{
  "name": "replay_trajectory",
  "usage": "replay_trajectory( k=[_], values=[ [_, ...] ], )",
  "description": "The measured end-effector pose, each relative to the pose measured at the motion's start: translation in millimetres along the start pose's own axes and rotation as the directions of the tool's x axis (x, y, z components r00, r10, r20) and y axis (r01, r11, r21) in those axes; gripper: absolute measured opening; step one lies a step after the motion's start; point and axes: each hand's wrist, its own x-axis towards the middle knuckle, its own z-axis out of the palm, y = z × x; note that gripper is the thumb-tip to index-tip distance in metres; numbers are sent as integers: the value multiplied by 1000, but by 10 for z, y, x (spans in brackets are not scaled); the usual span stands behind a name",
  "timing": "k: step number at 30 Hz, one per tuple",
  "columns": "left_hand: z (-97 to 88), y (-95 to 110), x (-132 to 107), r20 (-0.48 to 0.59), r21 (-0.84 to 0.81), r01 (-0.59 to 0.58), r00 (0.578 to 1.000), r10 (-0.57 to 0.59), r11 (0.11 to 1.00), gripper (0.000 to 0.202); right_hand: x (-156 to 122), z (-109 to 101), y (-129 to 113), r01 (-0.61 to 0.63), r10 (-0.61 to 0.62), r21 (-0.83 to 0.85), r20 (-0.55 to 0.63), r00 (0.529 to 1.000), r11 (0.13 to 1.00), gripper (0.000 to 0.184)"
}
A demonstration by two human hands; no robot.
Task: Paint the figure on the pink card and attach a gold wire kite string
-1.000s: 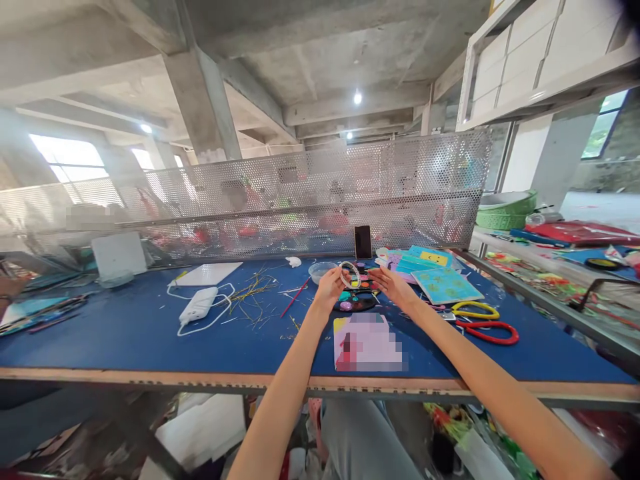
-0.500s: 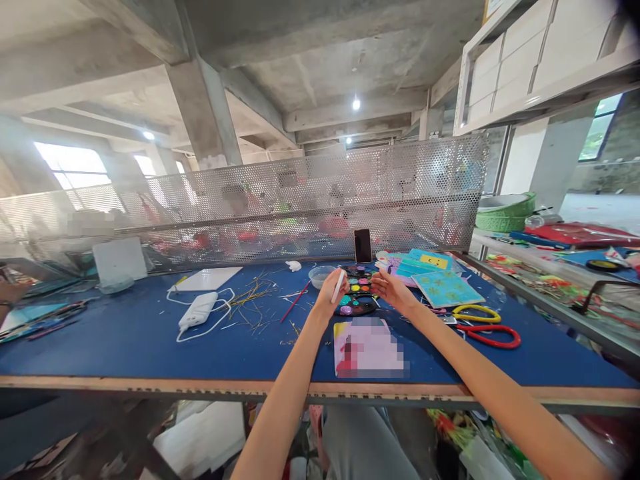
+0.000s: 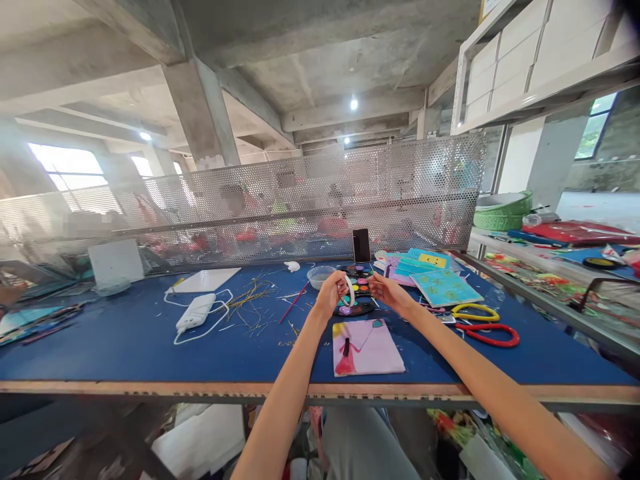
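My left hand point(image 3: 329, 295) is closed round a narrow white ring, which looks like a roll of tape point(image 3: 351, 293), held above the paint palette point(image 3: 357, 309). To its right, my right hand point(image 3: 391, 292) has its thumb and fingers drawn together; whatever they pinch is too small to make out. Just below both hands, a small pink painting point(image 3: 375, 350) lies flat on the blue table, showing a figure in a red dress and a thin line leading to a teal shape. A clear plastic bowl point(image 3: 320, 275) stands behind my left hand.
Right of my hands lie painted cards point(image 3: 447, 287) and scissors with yellow and red handles point(image 3: 487, 335). A phone point(image 3: 361, 246) leans against the perforated metal screen point(image 3: 300, 220). Leftward are a red stick point(image 3: 294, 302), thin yellow strands point(image 3: 253, 300) and a white power strip point(image 3: 196, 313) with its cord.
My left hand has turned the white ring from edge-on, so its opening now shows. My right hand's fingers have drawn closer together and shifted slightly left.
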Motion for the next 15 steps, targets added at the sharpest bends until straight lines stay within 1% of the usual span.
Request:
replay_trajectory(
  k=[3, 6, 11, 15],
  values=[
    [24, 0, -15, 37, -10, 1, 999, 0, 1000, 26, -4, 6, -5, -5, 5, -2, 9, 1000, 1000, 32],
    [42, 7, -31, 49, -10, 5, 999, -4, 1000, 23, -10, 8, -10, -3, 3, -6, 10, 1000, 1000, 32],
    [62, 21, -46, 31, -7, 18, 999, -18, 1000, 29, -39, 29, -18, -1, 1, -13, 12, 1000, 1000, 32],
    [51, 17, -23, 3, -6, 38, 999, -38, 999, 29, -79, 75, -14, -1, 3, -37, 52, 999, 999, 28]
  ],
)
